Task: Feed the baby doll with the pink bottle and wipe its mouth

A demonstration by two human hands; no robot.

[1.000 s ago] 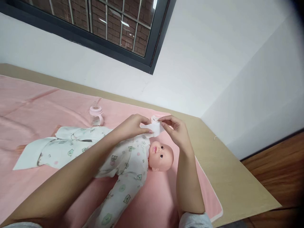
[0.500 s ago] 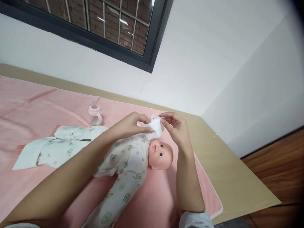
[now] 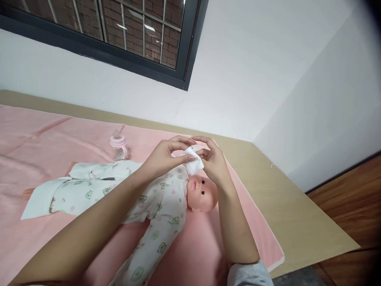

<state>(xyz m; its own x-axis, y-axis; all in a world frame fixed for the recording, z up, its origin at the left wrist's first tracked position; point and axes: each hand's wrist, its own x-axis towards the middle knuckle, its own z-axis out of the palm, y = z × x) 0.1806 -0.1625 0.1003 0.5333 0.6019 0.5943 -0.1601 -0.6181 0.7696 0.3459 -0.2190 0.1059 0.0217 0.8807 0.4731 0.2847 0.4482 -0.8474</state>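
Observation:
A small white wipe or tissue [image 3: 195, 166] is folded between my two hands, just above the doll's shoulder. My left hand [image 3: 166, 159] pinches it from the left, thumb on top. From the right, my right hand [image 3: 212, 161] closes on its other side, with the fingers curled and partly hidden. Below lies a baby doll [image 3: 203, 194] on its back, head to the right, dressed in a white suit [image 3: 157, 198] with green animal prints. Behind the wipe shows a pale pink patterned item [image 3: 196, 147], mostly covered by my fingers.
A pink baby bottle [image 3: 119, 146] with a handle stands beyond the doll's legs. The pink blanket [image 3: 190, 246] covers much of the tan tabletop [image 3: 268, 198]. A white wall [image 3: 232, 87] and a dark-framed window [image 3: 181, 75] rise behind.
My right hand has moved left and closed in on the wipe, and the fingertips of both hands are now nearer together. The wipe looks more compactly folded. The view has shifted slightly.

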